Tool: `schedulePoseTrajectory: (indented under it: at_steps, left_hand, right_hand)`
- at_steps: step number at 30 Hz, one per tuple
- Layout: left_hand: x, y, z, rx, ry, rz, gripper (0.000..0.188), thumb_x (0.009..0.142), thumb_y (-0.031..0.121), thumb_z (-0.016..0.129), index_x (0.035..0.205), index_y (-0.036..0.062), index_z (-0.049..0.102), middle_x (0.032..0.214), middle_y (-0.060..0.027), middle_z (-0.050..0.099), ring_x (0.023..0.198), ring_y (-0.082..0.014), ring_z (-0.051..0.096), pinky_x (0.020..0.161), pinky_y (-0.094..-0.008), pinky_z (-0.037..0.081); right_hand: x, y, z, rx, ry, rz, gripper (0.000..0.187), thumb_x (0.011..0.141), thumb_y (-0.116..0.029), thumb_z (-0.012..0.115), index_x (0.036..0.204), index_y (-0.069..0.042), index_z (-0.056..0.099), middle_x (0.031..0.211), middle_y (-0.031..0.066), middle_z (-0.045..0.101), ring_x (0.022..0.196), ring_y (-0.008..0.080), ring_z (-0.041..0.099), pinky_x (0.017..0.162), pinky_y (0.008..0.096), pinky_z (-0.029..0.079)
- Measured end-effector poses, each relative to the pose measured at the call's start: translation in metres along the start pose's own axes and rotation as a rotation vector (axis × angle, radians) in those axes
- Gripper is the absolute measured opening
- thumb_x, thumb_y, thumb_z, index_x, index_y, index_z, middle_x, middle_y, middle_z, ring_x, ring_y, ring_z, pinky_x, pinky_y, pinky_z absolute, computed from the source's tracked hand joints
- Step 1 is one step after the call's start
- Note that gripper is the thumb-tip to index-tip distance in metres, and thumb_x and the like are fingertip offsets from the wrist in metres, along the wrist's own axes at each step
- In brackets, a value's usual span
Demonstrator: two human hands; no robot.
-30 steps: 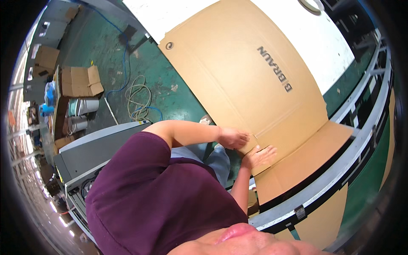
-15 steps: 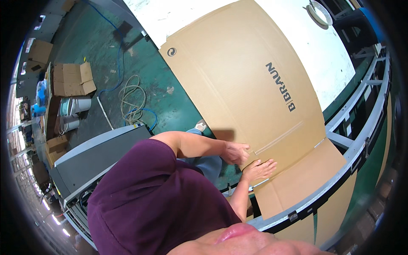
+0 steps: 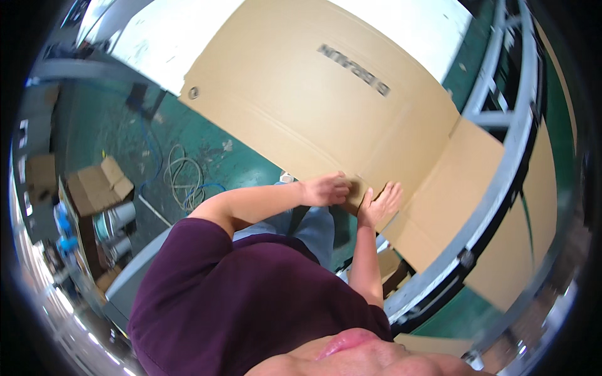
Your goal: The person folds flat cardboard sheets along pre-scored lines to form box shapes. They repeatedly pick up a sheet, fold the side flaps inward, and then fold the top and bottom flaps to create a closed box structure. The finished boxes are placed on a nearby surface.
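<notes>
Cardboard sheet (image 3: 326, 106), large, flat and brown, lies across a grey metal frame (image 3: 495, 207) above the green floor (image 3: 219, 156). At its near edge the left hand (image 3: 325, 189) curls its fingers over the board's rim, gripping it. Just beside it, the right hand (image 3: 380, 203) presses flat, fingers spread, holding nothing. A coiled cable (image 3: 185, 178) rests on the floor.

Matt brown cardboard sheet (image 3: 326, 106) lies on a grey metal frame (image 3: 501, 182), above a scuffed green floor (image 3: 125, 144).
</notes>
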State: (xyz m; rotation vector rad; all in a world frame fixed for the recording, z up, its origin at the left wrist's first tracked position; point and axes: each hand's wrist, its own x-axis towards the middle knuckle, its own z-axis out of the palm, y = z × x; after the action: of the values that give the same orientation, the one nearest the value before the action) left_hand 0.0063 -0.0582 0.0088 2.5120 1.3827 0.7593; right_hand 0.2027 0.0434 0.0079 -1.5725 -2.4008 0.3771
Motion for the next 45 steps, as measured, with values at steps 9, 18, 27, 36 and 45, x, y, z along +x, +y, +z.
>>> schedulePoseTrajectory:
  at_steps: [9, 18, 27, 36, 45]
  left_hand:
    - [0.003, 0.006, -0.013, -0.194, -0.09, -0.154, 0.032, 0.07, 0.016, 0.071, 0.096, 0.0035, 0.057, 0.122, -0.0177, 0.05, 0.124, -0.0369, 0.044, 0.107, -0.0483, 0.036]
    - [0.005, 0.011, -0.019, -0.207, -0.104, -0.277, 0.044, 0.067, 0.016, 0.073, 0.104, 0.001, 0.055, 0.124, -0.0178, 0.049, 0.125, -0.0364, 0.043, 0.107, -0.0439, 0.037]
    - [0.005, 0.017, -0.018, -0.203, -0.045, -0.343, 0.061, 0.063, 0.016, 0.076, 0.116, -0.0038, 0.053, 0.127, -0.0188, 0.049, 0.127, -0.0352, 0.042, 0.109, -0.0407, 0.035]
    - [0.002, 0.019, -0.017, -0.015, -0.149, -0.296, 0.054, 0.07, 0.013, 0.07, 0.118, -0.0043, 0.054, 0.13, -0.0194, 0.05, 0.128, -0.0352, 0.042, 0.11, -0.0409, 0.034]
    - [0.016, 0.027, -0.014, 0.036, -0.14, -0.31, 0.05, 0.072, 0.007, 0.069, 0.118, -0.0048, 0.054, 0.128, -0.0213, 0.051, 0.126, -0.0379, 0.044, 0.107, -0.042, 0.038]
  right_hand:
    - [-0.032, 0.197, -0.119, 0.586, 0.426, 0.677, 0.064, 0.079, -0.013, 0.07, 0.131, 0.01, 0.041, 0.121, 0.0201, 0.058, 0.104, 0.0245, 0.06, 0.089, 0.0363, 0.048]
    - [0.012, -0.052, -0.085, 0.279, -0.181, -0.098, 0.083, 0.077, -0.041, 0.071, 0.139, 0.003, 0.037, 0.146, 0.0283, 0.031, 0.136, 0.0461, 0.028, 0.111, 0.0481, 0.027]
    - [0.021, -0.06, -0.027, -0.18, -0.351, -0.107, 0.073, 0.083, -0.041, 0.064, 0.144, -0.013, 0.036, 0.154, 0.0152, 0.022, 0.141, 0.0395, 0.019, 0.111, 0.0569, 0.019]
    - [0.052, -0.034, -0.022, 0.021, 0.127, -0.001, 0.072, 0.08, -0.034, 0.066, 0.142, -0.01, 0.039, 0.153, 0.0162, 0.026, 0.142, 0.0384, 0.018, 0.113, 0.0554, 0.013]
    - [0.069, 0.057, -0.029, 0.281, 0.045, 0.007, 0.057, 0.082, -0.032, 0.065, 0.13, -0.005, 0.051, 0.145, 0.0188, 0.038, 0.137, 0.0404, 0.028, 0.111, 0.054, 0.023]
